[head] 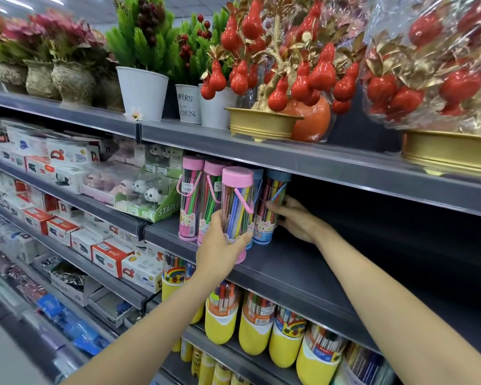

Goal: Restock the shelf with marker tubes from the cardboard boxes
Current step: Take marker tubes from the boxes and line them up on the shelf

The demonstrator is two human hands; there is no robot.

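On the dark grey shelf (289, 262) stand several clear marker tubes. My left hand (220, 245) grips a pink-capped tube (238, 195) near its base, at the shelf's front edge. Two more pink-capped tubes (190, 190) stand behind and left of it. My right hand (295, 218) reaches deeper in and holds a blue-capped tube (272, 201) by its lower right side; it stands upright on the shelf. A second blue-capped tube is mostly hidden behind the pink one. No cardboard box is in view.
The shelf right of the blue tube is bare and dark. A green stapler display box (161, 207) stands left of the tubes. Yellow-based marker tubs (256, 326) fill the shelf below. Potted fake plants (142, 90) and red gourd ornaments (275, 79) line the shelf above.
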